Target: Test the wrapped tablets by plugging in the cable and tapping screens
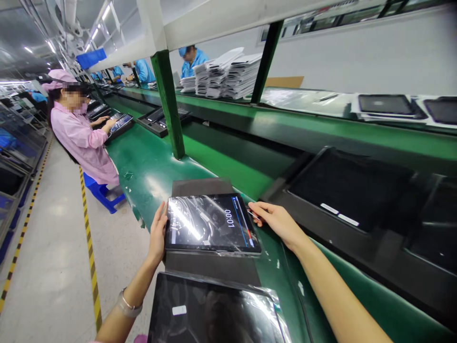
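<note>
black tablet (217, 228) | lit, showing 00:01 | glossy, streaked with glare

Ceiling tubes (106, 13) shine brightly; white glare streaks the tablet (221, 228); the right-hand tray (314, 222) blurs; wide-angle distortion stretches the edges.

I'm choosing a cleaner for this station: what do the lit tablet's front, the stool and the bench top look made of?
Lit tablet: glass-like front, glossy, with sharp reflections; possibly film-covered.
Blue stool: probably plastic, evenly coloured, moulded-looking.
Green bench top: perhaps rubber or vinyl, softly shiny under lights.
</note>
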A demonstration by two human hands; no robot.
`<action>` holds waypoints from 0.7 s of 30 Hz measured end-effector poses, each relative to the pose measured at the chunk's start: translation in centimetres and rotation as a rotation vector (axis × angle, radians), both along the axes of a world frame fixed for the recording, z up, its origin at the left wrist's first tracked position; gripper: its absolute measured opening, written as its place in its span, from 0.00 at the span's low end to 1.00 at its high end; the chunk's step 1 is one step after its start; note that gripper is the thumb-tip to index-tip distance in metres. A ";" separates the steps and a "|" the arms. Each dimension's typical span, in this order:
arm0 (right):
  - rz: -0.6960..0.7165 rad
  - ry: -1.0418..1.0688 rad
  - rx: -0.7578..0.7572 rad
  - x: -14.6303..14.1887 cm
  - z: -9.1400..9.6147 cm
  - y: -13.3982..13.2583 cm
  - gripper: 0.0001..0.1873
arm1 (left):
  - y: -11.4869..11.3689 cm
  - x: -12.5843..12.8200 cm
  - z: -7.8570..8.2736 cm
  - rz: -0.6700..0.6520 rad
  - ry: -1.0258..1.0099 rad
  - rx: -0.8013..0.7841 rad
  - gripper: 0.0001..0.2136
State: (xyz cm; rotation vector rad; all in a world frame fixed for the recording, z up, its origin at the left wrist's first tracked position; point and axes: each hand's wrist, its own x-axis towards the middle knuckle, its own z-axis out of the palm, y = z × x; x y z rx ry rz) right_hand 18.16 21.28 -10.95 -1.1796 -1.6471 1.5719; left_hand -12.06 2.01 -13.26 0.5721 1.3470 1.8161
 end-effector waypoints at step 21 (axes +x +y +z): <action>-0.004 -0.001 -0.030 1.8 -1.7 0.8 0.33 | 1.6 -0.4 1.5 -0.049 -0.128 0.002 0.31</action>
